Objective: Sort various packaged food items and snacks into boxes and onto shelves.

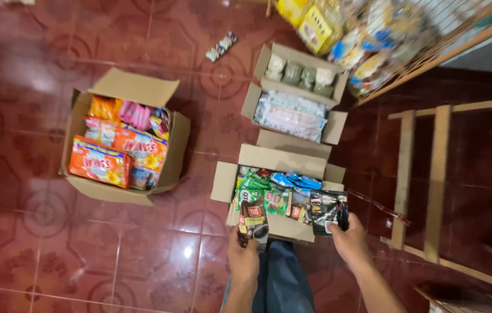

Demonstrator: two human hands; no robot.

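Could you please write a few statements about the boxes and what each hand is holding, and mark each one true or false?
1. The left hand holds a dark brown sachet strip. True.
2. The right hand is empty. False: it grips a black sachet pack.
3. The nearest cardboard box is closed. False: its flaps are open, showing green and blue packets.
4. The left-side box holds orange snack bags. True.
5. All boxes sit on a wooden table. False: they stand on the red tiled floor.
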